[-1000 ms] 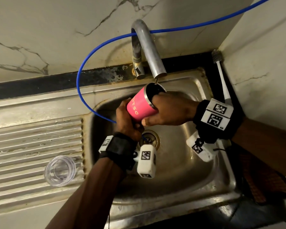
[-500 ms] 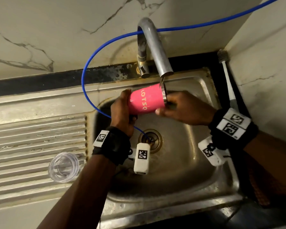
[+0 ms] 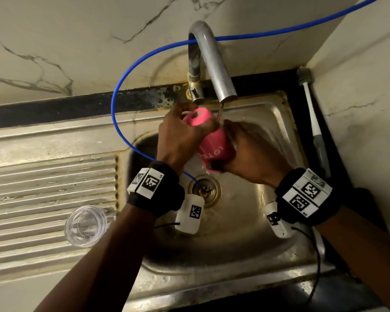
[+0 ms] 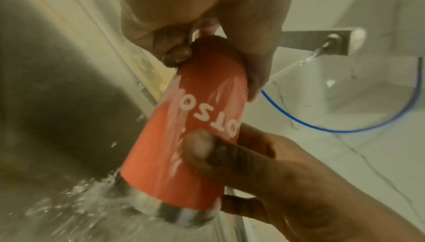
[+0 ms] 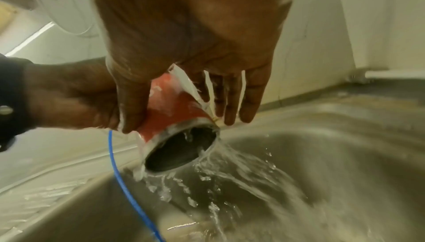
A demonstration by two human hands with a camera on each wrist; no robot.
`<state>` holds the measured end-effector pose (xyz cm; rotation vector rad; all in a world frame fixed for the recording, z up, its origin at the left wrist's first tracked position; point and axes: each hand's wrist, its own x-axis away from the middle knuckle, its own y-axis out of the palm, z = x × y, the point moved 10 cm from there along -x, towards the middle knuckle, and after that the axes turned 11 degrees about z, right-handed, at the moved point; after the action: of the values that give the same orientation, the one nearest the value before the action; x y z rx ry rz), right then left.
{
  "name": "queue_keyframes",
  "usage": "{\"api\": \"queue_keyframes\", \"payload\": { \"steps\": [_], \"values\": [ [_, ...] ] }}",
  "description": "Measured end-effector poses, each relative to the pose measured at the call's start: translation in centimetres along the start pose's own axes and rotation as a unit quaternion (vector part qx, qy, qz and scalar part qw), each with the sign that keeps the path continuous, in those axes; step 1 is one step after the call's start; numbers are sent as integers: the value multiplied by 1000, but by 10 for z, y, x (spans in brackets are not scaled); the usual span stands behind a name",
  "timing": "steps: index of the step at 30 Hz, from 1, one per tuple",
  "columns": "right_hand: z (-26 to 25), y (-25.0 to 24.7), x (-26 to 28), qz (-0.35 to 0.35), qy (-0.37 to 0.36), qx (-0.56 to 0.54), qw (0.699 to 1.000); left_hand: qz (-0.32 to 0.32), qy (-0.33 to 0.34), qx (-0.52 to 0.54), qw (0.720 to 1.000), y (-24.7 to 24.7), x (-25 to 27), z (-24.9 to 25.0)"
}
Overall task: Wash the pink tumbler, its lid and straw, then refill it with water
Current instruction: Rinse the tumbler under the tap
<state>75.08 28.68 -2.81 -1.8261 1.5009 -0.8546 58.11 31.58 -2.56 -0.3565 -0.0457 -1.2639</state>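
The pink tumbler (image 3: pixel 213 147) hangs over the sink, tipped with its base up and its steel-rimmed mouth (image 5: pixel 181 147) down. Water pours out of the mouth into the basin. My left hand (image 3: pixel 178 140) grips the base end from above, just under the spout. My right hand (image 3: pixel 250 154) holds the lower body, with the thumb (image 4: pixel 200 146) pressed on the white lettering and the fingers (image 5: pixel 230 100) along the far side. A thin stream runs from the tap (image 3: pixel 214 64) onto my hands. The clear lid (image 3: pixel 86 225) lies on the ribbed drainboard at the left. No straw is in sight.
A blue hose (image 3: pixel 122 86) loops from the wall over the tap and down into the drain (image 3: pixel 204 190). A white and grey brush (image 3: pixel 313 109) leans in the back right corner. The steel sink rim (image 3: pixel 212 280) runs along the front, and marble walls close in behind and at the right.
The tumbler has swung from lying sideways under the spout to mouth-down, and water now spills out. My left hand rose with the base; my right hand shifted onto the lower body.
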Motion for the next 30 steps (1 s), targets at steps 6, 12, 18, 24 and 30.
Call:
{"api": "queue_keyframes", "payload": {
  "steps": [6, 12, 18, 24, 30],
  "values": [
    [-5, -3, 8, 69, 18, -139, 988, -84, 54, 11, 995, 12, 19, 13],
    [6, -2, 16, 81, 47, -194, 976, -127, 33, 8, 991, -6, 37, -13],
    [0, 1, 15, 68, 54, -212, 973, -128, -4, 17, 992, -13, 41, -16],
    [5, 16, 28, 31, 79, -254, 964, -113, -22, 40, 993, -20, 53, -24],
    [16, 28, 56, 26, 85, -235, 968, -130, -28, 37, 990, -27, 83, -39]
  ]
}}
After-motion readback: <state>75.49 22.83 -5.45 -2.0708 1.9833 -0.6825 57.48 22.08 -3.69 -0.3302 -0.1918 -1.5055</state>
